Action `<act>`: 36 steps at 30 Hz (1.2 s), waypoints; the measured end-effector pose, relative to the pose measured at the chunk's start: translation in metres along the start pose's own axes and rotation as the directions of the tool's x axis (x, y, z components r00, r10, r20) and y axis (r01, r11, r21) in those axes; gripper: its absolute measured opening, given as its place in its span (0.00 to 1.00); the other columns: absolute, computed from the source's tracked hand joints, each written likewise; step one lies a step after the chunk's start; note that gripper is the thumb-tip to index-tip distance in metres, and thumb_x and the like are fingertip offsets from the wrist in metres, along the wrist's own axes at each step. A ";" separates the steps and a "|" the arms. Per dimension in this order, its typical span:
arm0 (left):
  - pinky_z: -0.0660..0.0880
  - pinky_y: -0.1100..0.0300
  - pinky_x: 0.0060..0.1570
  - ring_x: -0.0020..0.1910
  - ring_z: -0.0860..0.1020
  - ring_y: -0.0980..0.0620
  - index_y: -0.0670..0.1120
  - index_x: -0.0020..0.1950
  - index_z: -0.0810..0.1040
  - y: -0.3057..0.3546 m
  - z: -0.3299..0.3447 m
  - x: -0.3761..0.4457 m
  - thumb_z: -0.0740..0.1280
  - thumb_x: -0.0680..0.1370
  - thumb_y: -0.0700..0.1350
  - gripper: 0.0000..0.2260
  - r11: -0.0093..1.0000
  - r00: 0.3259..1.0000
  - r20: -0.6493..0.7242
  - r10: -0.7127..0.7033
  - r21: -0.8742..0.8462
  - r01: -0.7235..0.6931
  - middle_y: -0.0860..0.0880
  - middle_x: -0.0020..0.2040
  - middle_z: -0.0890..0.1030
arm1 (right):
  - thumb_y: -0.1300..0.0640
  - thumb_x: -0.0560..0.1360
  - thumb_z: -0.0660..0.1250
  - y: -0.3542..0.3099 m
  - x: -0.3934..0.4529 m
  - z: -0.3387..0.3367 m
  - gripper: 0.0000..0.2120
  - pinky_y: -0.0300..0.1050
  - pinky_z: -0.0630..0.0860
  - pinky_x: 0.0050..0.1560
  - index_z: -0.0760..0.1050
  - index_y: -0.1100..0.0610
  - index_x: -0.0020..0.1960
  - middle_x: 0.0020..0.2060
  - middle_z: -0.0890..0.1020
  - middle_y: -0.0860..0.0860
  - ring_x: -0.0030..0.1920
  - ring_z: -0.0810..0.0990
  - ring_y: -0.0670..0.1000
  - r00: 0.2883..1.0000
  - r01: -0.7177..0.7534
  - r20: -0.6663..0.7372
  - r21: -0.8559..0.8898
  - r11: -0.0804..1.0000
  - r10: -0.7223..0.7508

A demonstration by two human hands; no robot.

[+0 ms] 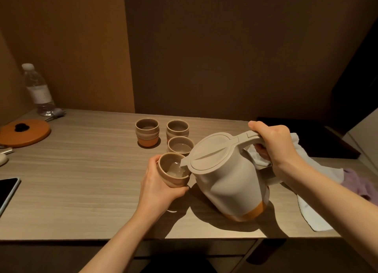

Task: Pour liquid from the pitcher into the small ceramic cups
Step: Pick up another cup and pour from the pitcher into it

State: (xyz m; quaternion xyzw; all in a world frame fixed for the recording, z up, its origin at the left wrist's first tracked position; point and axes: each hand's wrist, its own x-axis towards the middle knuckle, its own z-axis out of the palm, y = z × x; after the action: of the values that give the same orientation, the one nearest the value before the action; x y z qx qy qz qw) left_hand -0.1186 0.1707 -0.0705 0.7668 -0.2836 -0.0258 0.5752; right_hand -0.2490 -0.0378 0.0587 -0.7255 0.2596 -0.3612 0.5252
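A beige pitcher (227,180) with an orange base band is tilted to the left, its spout over the rim of a small ceramic cup (173,171). My right hand (272,143) grips the pitcher's handle. My left hand (157,182) holds that cup, lifted off the table; clear liquid shows inside it. Three more cups stand behind: one close behind with liquid in it (180,144), one at the back right (177,127), one at the back left (147,132).
The wooden table (81,180) carries an orange lid (24,132) and a water bottle (38,90) at far left, a phone (7,191) at the left edge, and a white towel (315,207) and purple cloth (358,182) to the right. A wall stands behind.
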 end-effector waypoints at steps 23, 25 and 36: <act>0.71 0.68 0.48 0.54 0.74 0.68 0.59 0.62 0.65 -0.005 0.004 0.007 0.83 0.56 0.50 0.41 0.984 0.993 -0.092 -0.077 -0.169 0.061 0.62 0.55 0.75 | 0.47 0.72 0.65 0.043 -0.010 -0.032 0.19 0.39 0.62 0.22 0.75 0.58 0.28 0.18 0.71 0.48 0.19 0.67 0.43 0.953 -0.133 -0.250 0.166 0.977 0.172; 0.71 0.66 0.49 0.55 0.75 0.64 0.59 0.63 0.64 -0.011 -0.002 0.013 0.83 0.57 0.49 0.41 0.981 0.989 -0.113 -0.091 -0.179 0.070 0.61 0.56 0.75 | 0.47 0.73 0.65 0.045 -0.009 -0.030 0.19 0.38 0.62 0.20 0.74 0.60 0.30 0.18 0.71 0.47 0.19 0.67 0.43 0.951 -0.130 -0.258 0.172 0.977 0.172; 0.72 0.58 0.53 0.58 0.74 0.51 0.56 0.63 0.63 -0.053 -0.027 0.062 0.84 0.57 0.46 0.42 0.981 0.959 -0.222 -0.178 -0.112 0.156 0.54 0.57 0.74 | 0.49 0.71 0.65 0.051 0.001 -0.015 0.17 0.36 0.62 0.19 0.73 0.58 0.28 0.18 0.70 0.48 0.19 0.67 0.43 0.950 -0.102 -0.267 0.221 0.970 0.161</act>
State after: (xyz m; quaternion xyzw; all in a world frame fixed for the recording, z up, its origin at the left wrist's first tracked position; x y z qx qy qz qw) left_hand -0.0354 0.1744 -0.0912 0.7582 -0.1474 0.0019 0.6352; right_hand -0.2600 -0.0632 0.0139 -0.5896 0.3415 -0.4497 0.5775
